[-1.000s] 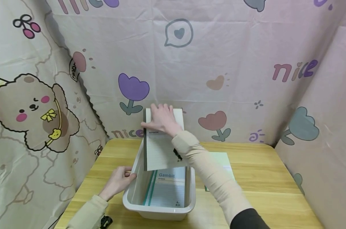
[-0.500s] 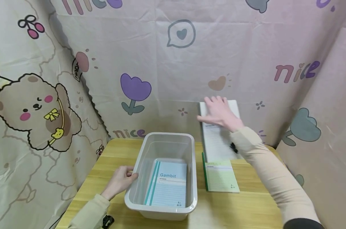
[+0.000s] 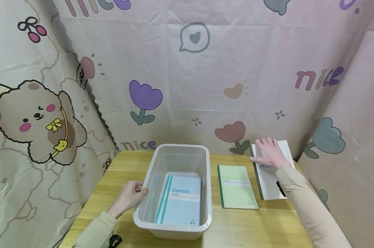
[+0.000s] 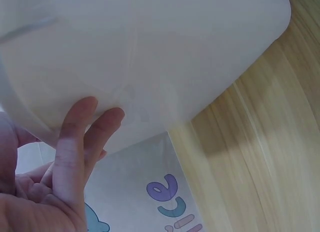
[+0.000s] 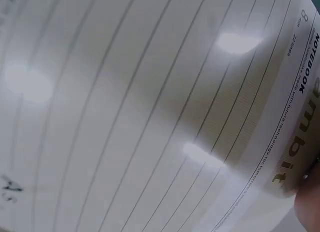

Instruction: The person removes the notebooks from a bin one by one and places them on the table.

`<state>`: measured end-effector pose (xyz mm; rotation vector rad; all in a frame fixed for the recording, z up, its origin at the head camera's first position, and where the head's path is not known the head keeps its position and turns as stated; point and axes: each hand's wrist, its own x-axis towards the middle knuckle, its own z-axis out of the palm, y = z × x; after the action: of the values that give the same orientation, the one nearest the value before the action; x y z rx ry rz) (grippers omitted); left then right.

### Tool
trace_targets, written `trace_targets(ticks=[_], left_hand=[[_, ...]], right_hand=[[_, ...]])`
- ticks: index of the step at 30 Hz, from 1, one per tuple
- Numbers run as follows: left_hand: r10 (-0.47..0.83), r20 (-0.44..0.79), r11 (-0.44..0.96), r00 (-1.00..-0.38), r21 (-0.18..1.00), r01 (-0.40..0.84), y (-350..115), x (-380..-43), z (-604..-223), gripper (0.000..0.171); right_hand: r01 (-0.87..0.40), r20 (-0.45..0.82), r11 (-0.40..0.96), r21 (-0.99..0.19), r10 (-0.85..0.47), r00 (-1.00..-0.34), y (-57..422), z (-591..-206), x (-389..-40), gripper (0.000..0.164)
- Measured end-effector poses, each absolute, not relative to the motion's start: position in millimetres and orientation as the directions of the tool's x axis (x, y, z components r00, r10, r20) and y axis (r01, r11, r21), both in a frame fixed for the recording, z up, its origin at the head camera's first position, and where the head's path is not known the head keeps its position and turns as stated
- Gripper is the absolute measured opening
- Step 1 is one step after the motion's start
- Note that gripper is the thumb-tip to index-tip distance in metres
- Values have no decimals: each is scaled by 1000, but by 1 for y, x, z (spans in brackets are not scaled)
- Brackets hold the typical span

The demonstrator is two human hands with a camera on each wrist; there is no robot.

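Observation:
My left hand (image 3: 129,196) pinches the left rim of a pale plastic bin (image 3: 188,161), fingers against its outer wall in the left wrist view. A blue Gambit notebook (image 3: 182,205) lies flat inside the bin. To the right, my right hand (image 3: 271,154) holds a white notebook (image 3: 271,186) with a dark grey spine, thumb at the spine edge and fingers reaching over its top part. That notebook is at the table's right side, its lower right corner hidden by my sleeve. Its lined cover (image 5: 150,101) fills the right wrist view.
A green notebook (image 3: 237,193) lies on the wooden table (image 3: 245,227), between the bin and the white notebook. A patterned cloth (image 3: 193,86) hangs behind the table and along both sides.
My right hand has carried the white notebook from above the bin rightward, past the green notebook, and lowered it at the table's right side. My left hand has stayed on the bin's rim.

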<state>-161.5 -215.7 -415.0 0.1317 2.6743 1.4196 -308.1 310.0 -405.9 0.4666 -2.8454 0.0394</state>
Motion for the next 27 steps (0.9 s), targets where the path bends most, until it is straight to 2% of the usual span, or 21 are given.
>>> trace_targets(ticks=[12,19,27], left_hand=[[132,-38,577,-991,815,46,-215,-160,-414,36],[134,-45,574,-990,818,40,-214,-160,-414,37],[110,-54,578,-992,816,20,-213,-160,-412,36]], right_hand=[[-283,229,959,-25,-270,-935,340,-469,-305,68],[-229,169,972,-58,-216,-962,347,-482,-304,71],[-201,173,976,-84,-184,-968,345,-483,-304,73]])
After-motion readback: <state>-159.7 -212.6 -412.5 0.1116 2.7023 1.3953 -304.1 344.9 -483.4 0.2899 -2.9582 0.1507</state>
